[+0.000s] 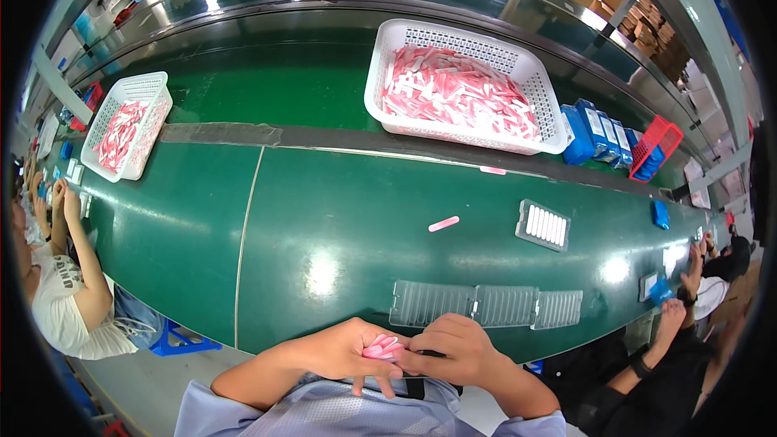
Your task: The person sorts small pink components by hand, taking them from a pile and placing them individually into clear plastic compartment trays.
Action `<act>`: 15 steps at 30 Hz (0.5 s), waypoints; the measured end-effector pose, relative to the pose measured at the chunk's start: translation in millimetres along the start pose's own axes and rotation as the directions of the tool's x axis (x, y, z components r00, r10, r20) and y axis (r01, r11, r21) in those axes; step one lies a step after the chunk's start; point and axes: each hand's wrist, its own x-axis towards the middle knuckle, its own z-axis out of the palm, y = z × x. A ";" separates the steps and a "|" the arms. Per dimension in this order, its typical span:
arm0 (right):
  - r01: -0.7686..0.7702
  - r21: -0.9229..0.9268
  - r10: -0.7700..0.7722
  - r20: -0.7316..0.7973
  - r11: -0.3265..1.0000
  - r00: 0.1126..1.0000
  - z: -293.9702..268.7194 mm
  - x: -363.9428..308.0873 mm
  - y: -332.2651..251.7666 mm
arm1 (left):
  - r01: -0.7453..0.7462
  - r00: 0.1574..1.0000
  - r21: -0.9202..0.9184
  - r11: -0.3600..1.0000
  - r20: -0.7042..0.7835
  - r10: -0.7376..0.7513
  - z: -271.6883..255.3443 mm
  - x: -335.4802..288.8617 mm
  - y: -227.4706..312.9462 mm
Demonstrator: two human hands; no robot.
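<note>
Close to my body, at the front edge of the green table [324, 218], my left hand [348, 350] is closed around a small bunch of pink sticks [382, 347]. My right hand [461, 350] meets it from the other side, fingers bent and pressed together by the bunch; what they pinch is hidden. Just beyond my hands lies a row of clear ribbed plastic trays [437, 304], with no sticks visible in them. One loose pink stick [443, 224] rests farther out. To its right sits a clear tray [521, 232] holding several white sticks side by side.
A large white basket [469, 131] heaped with pink and white sticks stands at the back; a smaller one [154, 125] stands far left. Blue packs [595, 131] and a red basket [660, 142] are at back right. Co-workers sit on the left [69, 299] and right [647, 364].
</note>
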 end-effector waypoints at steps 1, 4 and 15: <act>0.000 0.002 0.000 0.000 1.000 1.000 -0.7 0.4 0.4 | -0.009 1.000 -0.007 1.000 0.001 0.009 -0.3 1.2 -1.6; -0.005 -0.035 0.007 0.064 0.999 0.998 -3.4 5.3 -0.1 | -0.015 1.000 0.028 0.999 -0.017 0.015 3.3 0.8 -6.4; -0.068 -0.258 0.119 0.191 0.964 0.974 -6.0 9.9 -11.5 | -0.046 0.998 0.018 0.999 -0.029 0.047 5.4 0.6 -6.3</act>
